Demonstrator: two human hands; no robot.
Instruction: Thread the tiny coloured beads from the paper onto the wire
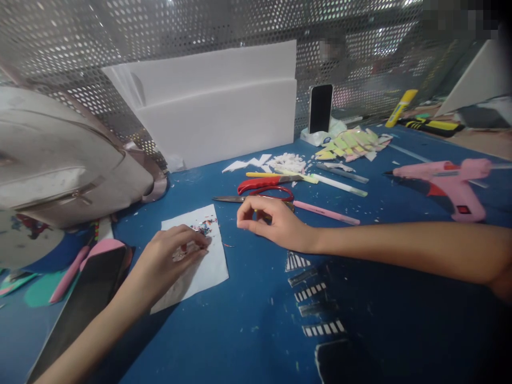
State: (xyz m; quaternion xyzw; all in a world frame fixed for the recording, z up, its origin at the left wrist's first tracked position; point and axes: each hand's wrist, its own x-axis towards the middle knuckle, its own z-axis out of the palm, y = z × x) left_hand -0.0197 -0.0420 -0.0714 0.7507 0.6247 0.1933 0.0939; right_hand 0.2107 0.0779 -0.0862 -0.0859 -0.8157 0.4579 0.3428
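Observation:
A white sheet of paper (212, 261) lies on the blue table, with small multicoloured scraps (206, 226) on its upper part. Over this sheet, my left hand (180, 248) has its fingers bent and brought together beside the scraps; whatever they may pinch is too small to see. To the right, my right hand (276, 221) hovers with thumb and forefinger pressed together, their tips hiding anything between them. Just behind it lie scissors with dark red handles (276, 191), partly covered by the hand. A pink pen (328, 213) is on its right.
Striped and dark strips (310, 292) lie below my right forearm. A red-handled cutter (260, 184), white scraps (288, 162) and pens are farther back. A pink glue gun (452, 178) rests right. White boards (224, 117), a phone (321, 108) and a bag (68, 154) stand around.

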